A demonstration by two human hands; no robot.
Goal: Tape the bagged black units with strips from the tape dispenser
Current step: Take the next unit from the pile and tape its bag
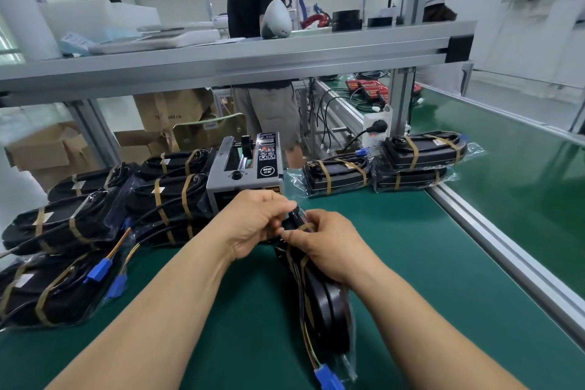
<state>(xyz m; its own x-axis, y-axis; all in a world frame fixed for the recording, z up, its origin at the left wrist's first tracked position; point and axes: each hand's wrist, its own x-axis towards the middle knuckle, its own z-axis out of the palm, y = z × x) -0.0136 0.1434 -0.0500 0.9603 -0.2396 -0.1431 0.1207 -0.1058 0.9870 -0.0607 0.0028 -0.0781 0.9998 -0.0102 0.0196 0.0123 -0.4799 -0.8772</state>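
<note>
A bagged black unit (329, 304) stands on edge on the green mat, running from my hands toward me, with wires and a blue connector (327, 377) at its near end. My left hand (256, 222) grips its far end from the left. My right hand (326, 244) holds it from the right, thumb pressing a brown tape strip (304, 227) across the top. A second brown strip wraps the unit just below. The grey tape dispenser (247, 168) stands directly behind my hands.
Several taped bagged units are piled at the left (63, 225) and stacked at the right (386, 165). An aluminium rail (506, 250) borders the mat on the right. A shelf beam (221, 63) crosses overhead. A person (259, 41) stands beyond the bench.
</note>
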